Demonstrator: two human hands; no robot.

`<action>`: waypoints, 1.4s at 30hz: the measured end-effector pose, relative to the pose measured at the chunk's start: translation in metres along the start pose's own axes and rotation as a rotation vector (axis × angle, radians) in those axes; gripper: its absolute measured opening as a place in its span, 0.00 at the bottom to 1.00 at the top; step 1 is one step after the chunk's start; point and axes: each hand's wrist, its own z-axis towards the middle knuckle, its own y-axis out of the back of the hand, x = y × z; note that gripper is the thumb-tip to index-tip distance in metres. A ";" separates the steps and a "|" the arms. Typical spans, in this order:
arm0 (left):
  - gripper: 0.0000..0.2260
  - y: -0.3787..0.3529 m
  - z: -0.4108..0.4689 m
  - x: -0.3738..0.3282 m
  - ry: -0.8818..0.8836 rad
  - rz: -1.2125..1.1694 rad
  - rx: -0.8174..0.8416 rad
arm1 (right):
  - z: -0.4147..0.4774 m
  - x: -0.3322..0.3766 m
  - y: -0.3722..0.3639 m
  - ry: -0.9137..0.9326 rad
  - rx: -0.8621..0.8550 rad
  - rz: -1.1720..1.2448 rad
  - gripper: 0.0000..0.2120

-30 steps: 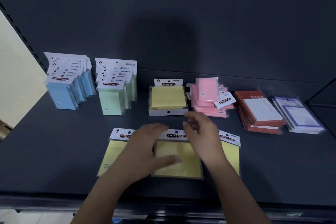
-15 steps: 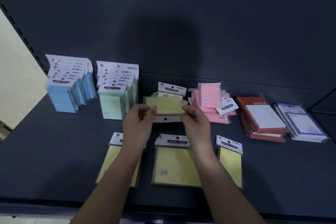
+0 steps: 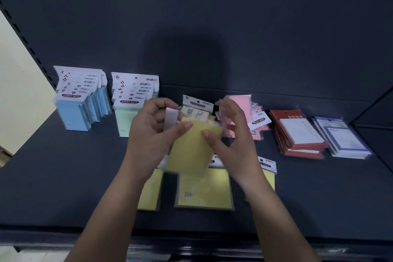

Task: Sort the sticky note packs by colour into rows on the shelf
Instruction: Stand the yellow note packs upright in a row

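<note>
Both hands hold a stack of yellow sticky note packs (image 3: 191, 149) lifted above the dark shelf (image 3: 63, 176). My left hand (image 3: 148, 132) grips its left side, thumb on top. My right hand (image 3: 229, 134) pinches its right edge, its fingers behind the stack. Flat yellow packs lie below on the shelf front: one at the left (image 3: 148, 193), one in the middle (image 3: 205, 189), one at the right (image 3: 268, 168) mostly hidden by my right arm. Blue packs (image 3: 74, 112) and green packs (image 3: 127, 112) stand in rows at the back left. Pink packs (image 3: 253, 117) lie in a loose pile behind my right hand.
A pile of red-backed notepads (image 3: 299, 134) and a pile of purple-bordered pads (image 3: 344, 138) lie at the right. The shelf's dark back wall (image 3: 212, 27) rises behind everything. A cream wall (image 3: 19, 83) borders the shelf's left side. The shelf's front edge (image 3: 191, 234) runs below my forearms.
My hands left the flat yellow packs at the front, reached to the yellow stack at the back, and lifted it toward me and tilted it.
</note>
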 end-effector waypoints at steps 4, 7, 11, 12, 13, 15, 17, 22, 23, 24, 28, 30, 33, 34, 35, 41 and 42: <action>0.20 -0.007 -0.011 -0.002 0.091 -0.026 0.065 | -0.006 0.012 0.010 -0.044 0.124 0.171 0.13; 0.21 -0.008 -0.017 -0.001 0.267 0.033 0.111 | -0.016 0.010 0.012 -0.145 0.050 0.192 0.10; 0.18 0.002 -0.023 0.008 0.512 0.207 0.265 | -0.033 -0.002 0.012 -0.330 -0.260 0.375 0.10; 0.18 0.003 -0.024 0.011 0.535 0.176 0.260 | -0.036 -0.005 0.014 -0.370 -0.355 0.435 0.08; 0.17 0.003 -0.025 0.015 0.544 0.114 0.223 | -0.039 -0.008 0.015 -0.396 -0.427 0.467 0.08; 0.15 0.000 -0.026 0.023 0.540 -0.011 0.062 | -0.045 -0.011 0.017 -0.394 -0.457 0.407 0.07; 0.13 -0.004 -0.025 0.033 0.488 -0.030 -0.119 | -0.052 -0.017 0.019 -0.321 -0.375 0.182 0.11; 0.12 -0.010 -0.028 0.055 0.357 0.410 -0.073 | -0.063 -0.027 0.018 -0.196 -0.082 -0.349 0.07; 0.11 -0.012 -0.030 0.057 0.338 0.495 -0.025 | -0.064 -0.029 0.018 -0.189 -0.019 -0.417 0.06; 0.10 -0.013 -0.032 0.058 0.321 0.557 0.005 | -0.064 -0.030 0.018 -0.189 0.036 -0.494 0.09; 0.11 -0.010 -0.036 0.064 0.232 0.804 0.075 | -0.062 -0.033 0.017 -0.157 0.125 -0.727 0.17; 0.12 -0.008 -0.036 0.066 0.239 0.884 0.108 | -0.060 -0.033 0.017 -0.133 0.096 -0.735 0.15; 0.12 -0.005 -0.037 0.069 0.248 0.901 0.152 | -0.055 -0.036 0.017 -0.163 0.162 -0.793 0.14; 0.12 -0.004 -0.037 0.070 0.241 0.896 0.163 | -0.053 -0.032 0.016 -0.188 0.181 -0.824 0.12; 0.13 -0.003 -0.036 0.072 0.222 0.884 0.159 | -0.050 -0.032 0.015 -0.175 0.165 -0.874 0.10; 0.18 -0.010 -0.011 0.073 0.127 0.807 0.050 | -0.009 -0.026 -0.005 -0.097 0.172 -0.784 0.11; 0.21 -0.011 -0.005 0.071 0.125 0.792 0.046 | -0.002 -0.027 -0.009 -0.158 0.203 -0.650 0.14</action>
